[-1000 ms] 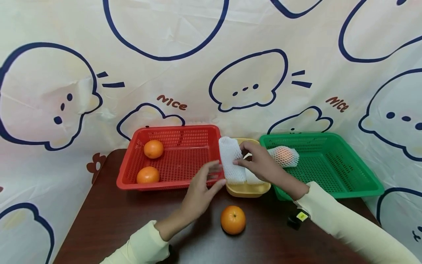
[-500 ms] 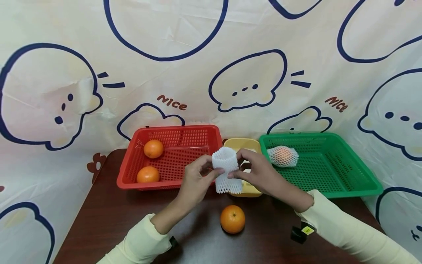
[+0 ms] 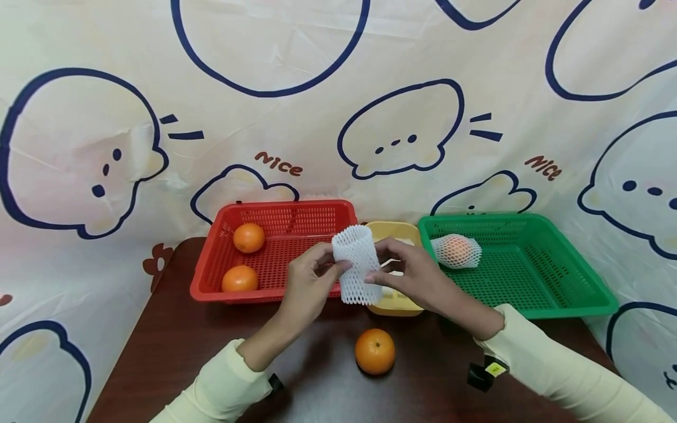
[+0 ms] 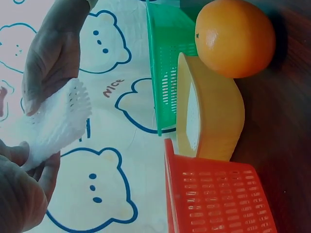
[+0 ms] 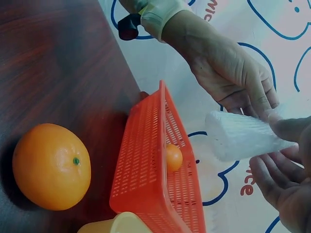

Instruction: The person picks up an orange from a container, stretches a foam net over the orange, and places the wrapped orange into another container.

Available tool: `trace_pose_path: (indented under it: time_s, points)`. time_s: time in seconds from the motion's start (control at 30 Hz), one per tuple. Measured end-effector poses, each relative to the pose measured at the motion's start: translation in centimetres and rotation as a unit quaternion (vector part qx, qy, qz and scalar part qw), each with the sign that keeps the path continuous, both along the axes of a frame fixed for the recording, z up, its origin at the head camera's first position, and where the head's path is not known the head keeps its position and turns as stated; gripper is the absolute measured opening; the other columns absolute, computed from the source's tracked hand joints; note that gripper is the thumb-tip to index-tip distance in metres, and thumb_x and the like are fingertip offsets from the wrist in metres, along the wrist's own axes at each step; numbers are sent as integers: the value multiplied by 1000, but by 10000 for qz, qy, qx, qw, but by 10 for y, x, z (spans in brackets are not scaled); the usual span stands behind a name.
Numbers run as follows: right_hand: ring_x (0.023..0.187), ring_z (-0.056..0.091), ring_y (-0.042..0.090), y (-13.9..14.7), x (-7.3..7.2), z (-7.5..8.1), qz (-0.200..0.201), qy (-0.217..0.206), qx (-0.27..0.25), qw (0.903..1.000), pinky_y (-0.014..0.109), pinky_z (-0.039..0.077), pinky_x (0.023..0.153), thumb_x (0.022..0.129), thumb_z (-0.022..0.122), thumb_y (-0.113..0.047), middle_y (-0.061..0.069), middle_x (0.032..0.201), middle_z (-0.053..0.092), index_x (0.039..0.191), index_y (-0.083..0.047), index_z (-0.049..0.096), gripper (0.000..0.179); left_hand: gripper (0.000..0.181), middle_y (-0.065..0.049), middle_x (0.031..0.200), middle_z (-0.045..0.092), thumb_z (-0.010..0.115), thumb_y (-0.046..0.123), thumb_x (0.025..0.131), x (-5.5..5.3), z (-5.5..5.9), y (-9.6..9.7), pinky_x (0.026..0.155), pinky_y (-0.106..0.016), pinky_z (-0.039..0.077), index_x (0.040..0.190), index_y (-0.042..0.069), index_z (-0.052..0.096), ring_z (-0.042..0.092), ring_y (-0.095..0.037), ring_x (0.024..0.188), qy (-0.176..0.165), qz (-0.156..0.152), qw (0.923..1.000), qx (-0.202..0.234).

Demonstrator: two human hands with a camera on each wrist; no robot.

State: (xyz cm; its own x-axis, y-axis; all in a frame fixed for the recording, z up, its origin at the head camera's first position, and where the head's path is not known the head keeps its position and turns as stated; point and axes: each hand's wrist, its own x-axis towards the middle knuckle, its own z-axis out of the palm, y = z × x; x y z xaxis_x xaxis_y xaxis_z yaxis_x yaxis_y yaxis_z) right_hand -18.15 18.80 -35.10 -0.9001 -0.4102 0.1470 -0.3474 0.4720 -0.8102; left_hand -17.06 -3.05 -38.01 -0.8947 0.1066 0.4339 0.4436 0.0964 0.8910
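A white foam net sleeve is held up in front of the baskets, its round top end spread into a tube. My left hand pinches its left side between thumb and fingers. On the other side my right hand pinches it too, thumb in front. The right wrist view shows the foam net sleeve between both hands, well off the table. Below them an unwrapped orange rests on the table.
At the left, a red basket holds two oranges. The yellow bin behind the hands contains more white foam. To the right, a green basket holds a net-wrapped fruit. A patterned cloth hangs behind.
The right hand has brought the flat sleeve out from over the yellow bin. My left hand has taken hold of it, and its end has been opened; it then rose slightly left.
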Motion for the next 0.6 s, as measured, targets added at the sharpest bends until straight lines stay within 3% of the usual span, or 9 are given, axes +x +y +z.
trace_pose_path:
  time_s: [0.23, 0.6]
  points:
    - [94, 69, 21, -1, -1, 1, 54, 82, -199, 9998, 29, 63, 81, 89, 79, -11, 4, 106, 72, 108, -11, 69, 22, 25, -8, 112, 76, 77, 6, 89, -2, 2, -3, 84, -29, 62, 114, 6, 73, 74, -20, 102, 4, 24, 10000, -11]
    - [96, 67, 25, -4, 0, -1, 56, -322, -400, 9987, 29, 62, 83, 89, 80, -11, 8, 113, 67, 116, -9, 63, 33, 22, -9, 110, 76, 78, 6, 89, -1, 4, -1, 82, -28, 62, 110, 5, 74, 75, -21, 101, 130, 89, 9998, -135]
